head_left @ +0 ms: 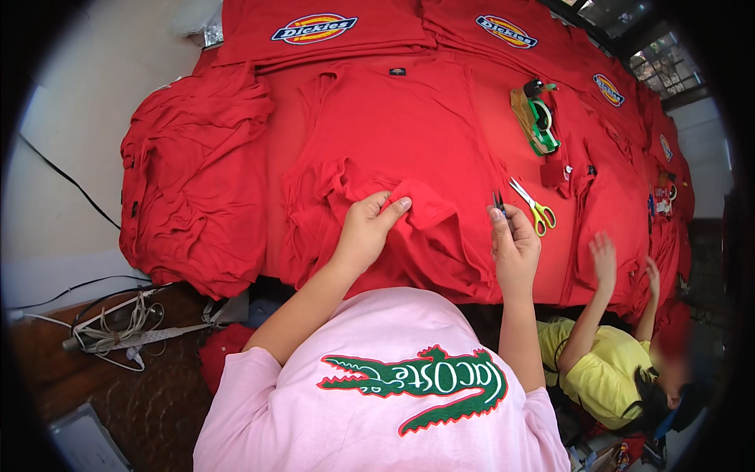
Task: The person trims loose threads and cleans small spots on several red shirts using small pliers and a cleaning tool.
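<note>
A red garment (393,118), sleeveless in outline with a small dark label at its neck, is spread on the table in front of me. Its near part is bunched into folds. My left hand (368,228) pinches a fold of this red cloth between thumb and fingers. Held upright in my right hand (517,240) is a pair of small dark thread snips (499,201), points away from me, mostly covered by the fingers. Just right of that hand lie scissors (535,208) with yellow-green handles, apart from it.
A large heap of red garments (193,181) sits at the left. Green tape dispensers (538,122) stand at the right. Folded red garments with oval emblems (314,29) line the far side. A co-worker in a yellow shirt (605,370) has raised hands at the right. Cables (118,326) hang lower left.
</note>
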Demonstrator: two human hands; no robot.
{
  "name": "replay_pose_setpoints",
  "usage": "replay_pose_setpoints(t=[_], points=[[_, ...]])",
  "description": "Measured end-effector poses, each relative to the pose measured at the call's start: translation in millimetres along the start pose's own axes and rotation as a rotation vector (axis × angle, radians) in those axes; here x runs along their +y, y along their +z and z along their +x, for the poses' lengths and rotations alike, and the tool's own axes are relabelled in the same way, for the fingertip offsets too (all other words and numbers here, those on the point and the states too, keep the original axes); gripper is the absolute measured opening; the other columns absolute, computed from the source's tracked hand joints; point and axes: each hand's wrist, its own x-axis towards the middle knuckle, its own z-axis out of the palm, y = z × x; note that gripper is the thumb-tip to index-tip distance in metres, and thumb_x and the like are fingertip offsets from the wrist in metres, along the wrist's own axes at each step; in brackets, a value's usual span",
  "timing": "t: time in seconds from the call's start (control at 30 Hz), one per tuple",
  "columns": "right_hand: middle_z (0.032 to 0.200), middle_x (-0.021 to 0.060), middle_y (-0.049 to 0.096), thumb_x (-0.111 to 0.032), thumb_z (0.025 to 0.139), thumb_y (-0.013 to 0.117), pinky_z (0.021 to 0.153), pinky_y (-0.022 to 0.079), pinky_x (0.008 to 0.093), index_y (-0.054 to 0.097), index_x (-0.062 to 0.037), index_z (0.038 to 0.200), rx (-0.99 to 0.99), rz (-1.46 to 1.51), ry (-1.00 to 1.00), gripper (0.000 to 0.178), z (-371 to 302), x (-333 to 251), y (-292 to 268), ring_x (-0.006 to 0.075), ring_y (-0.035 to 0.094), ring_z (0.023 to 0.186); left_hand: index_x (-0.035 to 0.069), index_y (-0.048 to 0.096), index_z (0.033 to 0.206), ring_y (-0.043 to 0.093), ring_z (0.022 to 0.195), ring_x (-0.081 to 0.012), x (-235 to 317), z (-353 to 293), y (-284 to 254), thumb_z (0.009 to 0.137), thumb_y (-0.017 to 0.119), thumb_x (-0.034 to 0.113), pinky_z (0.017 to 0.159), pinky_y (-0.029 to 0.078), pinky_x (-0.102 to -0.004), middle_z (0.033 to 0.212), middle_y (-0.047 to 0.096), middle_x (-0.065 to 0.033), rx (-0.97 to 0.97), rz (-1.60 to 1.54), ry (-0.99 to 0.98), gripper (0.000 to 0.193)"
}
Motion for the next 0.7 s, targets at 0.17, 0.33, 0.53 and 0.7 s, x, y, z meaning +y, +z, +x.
replay_pose_setpoints(t=[0.17,0.33,0.53,0.7], points=[[0.088,-0.0012,0.063,-0.020,0.109,0.055,0.056,0.039,0.0183,0.064,-0.0007,0.123,-0.052,0.116,-0.096,0.025,-3.2,8.2,9.5,0.0012,0.047,0.063,0.003,0.065,0.130,0.067,0.116,-0.0171,-0.3,-3.0,-6.6,0.106,0.060,0.025,0.102,0.052,-0.0340,0.127,0.070,-0.0057,-0.160,-0.448,-0.289,0.033],[0.086,-0.0020,0.061,-0.019,0.107,0.060,0.060,0.040,0.0195,0.066,-0.0002,0.118,-0.103,0.145,-0.050,0.023,-12.4,7.8,20.8,0.0026,0.048,0.068,0.003,0.062,0.136,0.065,0.120,-0.0185,9.1,-4.8,1.1,0.109,0.053,0.030,0.107,0.050,-0.0368,0.132,0.068,-0.0070,-0.210,-0.533,-0.305,0.039],[0.072,-0.0036,0.054,-0.014,0.099,0.071,0.057,0.037,0.0229,0.067,0.0013,0.102,-0.086,-0.190,-0.262,0.016,-26.6,-16.8,28.2,0.0034,0.044,0.066,0.004,0.069,0.126,0.066,0.114,-0.0136,14.0,-11.0,4.8,0.104,0.063,0.023,0.104,0.049,-0.0323,0.123,0.072,-0.0036,-0.187,-0.390,-0.175,0.029],[0.066,-0.0030,0.052,-0.014,0.098,0.073,0.053,0.035,0.0243,0.068,0.0016,0.099,-0.153,-0.186,-0.202,0.016,-40.8,-26.1,45.9,0.0037,0.042,0.061,0.005,0.077,0.116,0.067,0.103,-0.0098,4.2,-17.1,13.4,0.097,0.072,0.013,0.098,0.050,-0.0279,0.110,0.077,-0.0011,-0.109,-0.289,-0.066,0.021]])
